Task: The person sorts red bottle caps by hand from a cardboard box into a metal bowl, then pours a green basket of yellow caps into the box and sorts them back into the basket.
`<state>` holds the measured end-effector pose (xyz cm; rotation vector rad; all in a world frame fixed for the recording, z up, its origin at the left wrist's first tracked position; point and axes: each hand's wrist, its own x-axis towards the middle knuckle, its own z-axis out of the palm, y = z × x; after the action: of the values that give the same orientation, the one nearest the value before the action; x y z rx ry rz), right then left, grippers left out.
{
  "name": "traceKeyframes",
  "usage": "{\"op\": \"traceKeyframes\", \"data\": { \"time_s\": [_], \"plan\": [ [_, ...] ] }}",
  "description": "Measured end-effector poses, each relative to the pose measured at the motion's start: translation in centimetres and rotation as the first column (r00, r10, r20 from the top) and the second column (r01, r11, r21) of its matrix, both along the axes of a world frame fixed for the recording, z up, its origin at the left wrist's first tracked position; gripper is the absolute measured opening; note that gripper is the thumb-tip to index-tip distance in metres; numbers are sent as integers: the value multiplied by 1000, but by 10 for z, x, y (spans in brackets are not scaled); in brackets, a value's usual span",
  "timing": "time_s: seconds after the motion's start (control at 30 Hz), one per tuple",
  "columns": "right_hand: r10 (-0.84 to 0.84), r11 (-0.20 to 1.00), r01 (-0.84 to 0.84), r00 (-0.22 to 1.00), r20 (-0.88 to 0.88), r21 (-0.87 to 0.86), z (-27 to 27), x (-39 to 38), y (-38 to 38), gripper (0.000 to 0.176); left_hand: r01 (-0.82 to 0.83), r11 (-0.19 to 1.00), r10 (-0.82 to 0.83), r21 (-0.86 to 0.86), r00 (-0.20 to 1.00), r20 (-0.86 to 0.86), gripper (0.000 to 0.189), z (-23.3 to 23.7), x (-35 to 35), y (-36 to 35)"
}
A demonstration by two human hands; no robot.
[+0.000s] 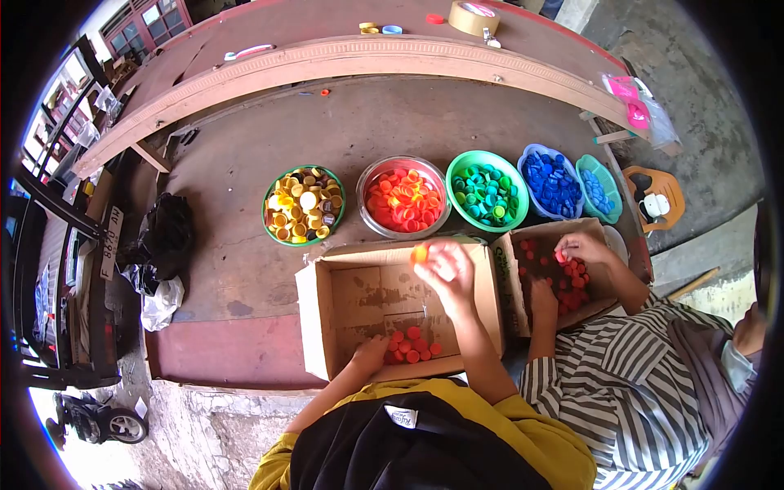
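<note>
My right hand [447,273] is raised over the far side of a cardboard box [310,314], its fingertips closed on an orange cap [420,254]. Down inside the same box, my left hand [371,353] rests beside a small pile of red caps [413,346] at the near wall; its fingertips are partly hidden, so what it holds is unclear. Just beyond the box stands a bowl of red and orange caps [404,200]. Left of that bowl is a green-rimmed bowl of yellow and brown caps [304,204].
A green bowl [487,191], a blue bowl [552,181] and a teal bowl [599,189] hold green and blue caps. At right, a co-worker's hands [584,247] are in a second box [510,278] with red caps. A black bag [166,231] lies left.
</note>
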<state>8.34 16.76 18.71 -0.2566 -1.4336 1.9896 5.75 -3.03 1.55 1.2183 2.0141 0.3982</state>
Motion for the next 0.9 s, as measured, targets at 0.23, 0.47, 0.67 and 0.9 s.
{"op": "traceKeyframes", "data": {
  "time_s": [0.23, 0.47, 0.67, 0.9],
  "plan": [
    [-538, 349, 369, 832, -138, 862, 4, -58, 55, 31, -57, 997, 50, 53, 991, 125, 26, -10, -2, -2],
    [-433, 449, 41, 884, 176, 893, -66, -18, 10, 26, -191, 970, 172, 147, 976, 136, 19, 9, -5, -7],
    [-433, 442, -597, 512, 742, 669, -148, 59, -5, 33, -324, 908, 236, 265, 919, 315, 14, 46, -34, 6],
    [-398, 509, -816, 59, 915, 274, -162, 106, -18, 34, -552, 701, 393, 452, 828, 400, 11, 98, -110, 87]
  ]
}}
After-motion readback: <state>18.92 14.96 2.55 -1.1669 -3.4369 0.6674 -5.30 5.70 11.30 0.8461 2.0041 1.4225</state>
